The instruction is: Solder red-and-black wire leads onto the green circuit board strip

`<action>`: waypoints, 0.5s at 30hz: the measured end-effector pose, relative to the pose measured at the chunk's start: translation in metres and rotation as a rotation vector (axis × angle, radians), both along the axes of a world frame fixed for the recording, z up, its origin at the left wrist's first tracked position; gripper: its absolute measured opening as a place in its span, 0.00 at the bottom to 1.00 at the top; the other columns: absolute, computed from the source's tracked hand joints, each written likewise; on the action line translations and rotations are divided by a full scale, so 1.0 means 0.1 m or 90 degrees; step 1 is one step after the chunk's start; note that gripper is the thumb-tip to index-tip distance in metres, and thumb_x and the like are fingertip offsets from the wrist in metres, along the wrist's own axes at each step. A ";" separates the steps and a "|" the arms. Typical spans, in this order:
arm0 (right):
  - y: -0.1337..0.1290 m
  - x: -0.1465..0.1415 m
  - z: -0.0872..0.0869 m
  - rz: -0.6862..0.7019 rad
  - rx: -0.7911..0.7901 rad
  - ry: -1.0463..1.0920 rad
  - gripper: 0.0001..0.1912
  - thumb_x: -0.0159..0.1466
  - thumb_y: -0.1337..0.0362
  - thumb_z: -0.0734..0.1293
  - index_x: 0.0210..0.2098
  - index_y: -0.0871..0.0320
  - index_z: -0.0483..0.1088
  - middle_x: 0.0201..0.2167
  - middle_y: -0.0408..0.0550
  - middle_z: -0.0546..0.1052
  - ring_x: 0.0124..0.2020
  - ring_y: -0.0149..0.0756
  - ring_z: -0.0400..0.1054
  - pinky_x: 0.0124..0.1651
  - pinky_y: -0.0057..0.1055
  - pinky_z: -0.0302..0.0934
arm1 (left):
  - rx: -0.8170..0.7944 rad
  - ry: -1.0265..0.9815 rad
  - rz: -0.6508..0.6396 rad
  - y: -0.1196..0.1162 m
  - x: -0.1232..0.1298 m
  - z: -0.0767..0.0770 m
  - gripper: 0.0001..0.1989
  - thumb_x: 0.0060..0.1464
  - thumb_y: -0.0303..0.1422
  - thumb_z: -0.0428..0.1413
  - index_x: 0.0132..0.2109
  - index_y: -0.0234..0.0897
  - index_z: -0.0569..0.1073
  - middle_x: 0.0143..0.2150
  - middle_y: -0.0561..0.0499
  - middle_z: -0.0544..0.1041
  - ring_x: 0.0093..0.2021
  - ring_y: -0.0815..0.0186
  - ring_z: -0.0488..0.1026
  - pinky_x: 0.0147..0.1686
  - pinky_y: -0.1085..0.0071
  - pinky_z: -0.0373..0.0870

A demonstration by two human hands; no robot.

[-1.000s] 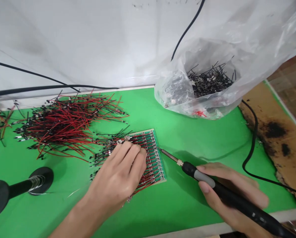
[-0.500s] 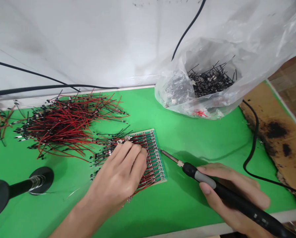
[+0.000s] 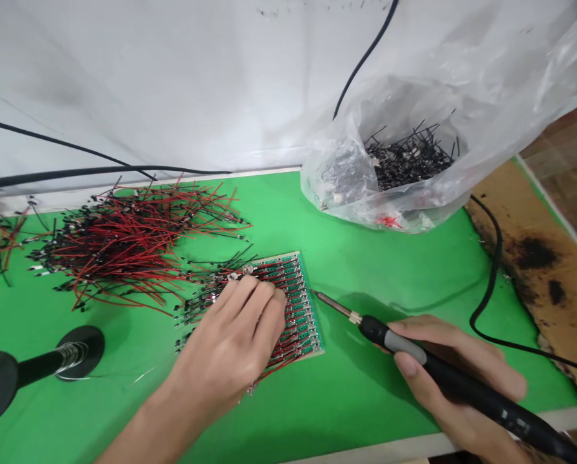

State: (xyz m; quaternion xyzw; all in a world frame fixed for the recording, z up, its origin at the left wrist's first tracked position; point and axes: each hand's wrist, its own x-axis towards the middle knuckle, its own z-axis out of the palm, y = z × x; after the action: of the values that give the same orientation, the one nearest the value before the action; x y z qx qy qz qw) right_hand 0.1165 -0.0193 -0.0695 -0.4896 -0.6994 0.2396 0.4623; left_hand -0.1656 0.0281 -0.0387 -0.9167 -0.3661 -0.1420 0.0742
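Note:
My right hand grips a black and grey soldering iron, its metal tip pointing left and lying just off the right edge of a green circuit board. Rows of red and black wires run across the board, with shiny solder spots along its right side. Over the board's left part lies my left hand, its fingers curled down and closed. Whatever is under those fingertips is hidden. Small components on wire ends stick out to the left of that hand.
A big pile of red and black wires lies at the back left. Near it is a black solder spool. A clear plastic bag of black parts stands at the back right, beside a power cord and scorched cardboard.
The soldering iron and my right hand have shifted slightly right, drawing the tip a little away from the board. My left hand has stayed in place.

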 end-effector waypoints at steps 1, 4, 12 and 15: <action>-0.01 0.00 -0.01 -0.002 -0.007 0.000 0.15 0.61 0.73 0.72 0.48 0.58 0.75 0.37 0.46 0.81 0.36 0.34 0.77 0.39 0.28 0.71 | 0.000 0.000 0.000 0.00 0.00 0.00 0.07 0.64 0.24 0.56 0.47 0.22 0.74 0.42 0.41 0.76 0.45 0.54 0.72 0.44 0.54 0.71; -0.02 0.01 -0.01 -0.008 -0.021 -0.001 0.15 0.62 0.73 0.72 0.48 0.56 0.75 0.37 0.47 0.81 0.36 0.36 0.78 0.38 0.29 0.71 | 0.002 -0.001 0.001 0.00 0.00 0.00 0.07 0.64 0.24 0.56 0.47 0.23 0.73 0.42 0.41 0.76 0.44 0.54 0.72 0.44 0.54 0.71; -0.01 0.02 0.01 -0.053 -0.087 0.026 0.12 0.64 0.69 0.73 0.46 0.52 0.76 0.35 0.43 0.81 0.32 0.33 0.77 0.33 0.25 0.69 | 0.037 -0.003 0.013 0.00 0.01 0.03 0.07 0.64 0.24 0.56 0.47 0.24 0.73 0.41 0.41 0.76 0.44 0.54 0.72 0.44 0.55 0.71; 0.00 0.02 0.02 -0.056 -0.103 0.035 0.11 0.64 0.68 0.73 0.46 0.52 0.76 0.36 0.43 0.81 0.32 0.32 0.77 0.36 0.25 0.69 | 0.034 -0.003 0.016 0.00 0.01 0.04 0.06 0.64 0.24 0.56 0.47 0.24 0.72 0.40 0.42 0.76 0.43 0.55 0.72 0.44 0.55 0.71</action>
State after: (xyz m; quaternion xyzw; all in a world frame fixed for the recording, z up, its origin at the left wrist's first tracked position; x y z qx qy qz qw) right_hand 0.1189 -0.0197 -0.0679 -0.5488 -0.6425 0.2885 0.4503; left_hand -0.1645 0.0281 -0.0352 -0.9094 -0.3738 -0.1527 0.0996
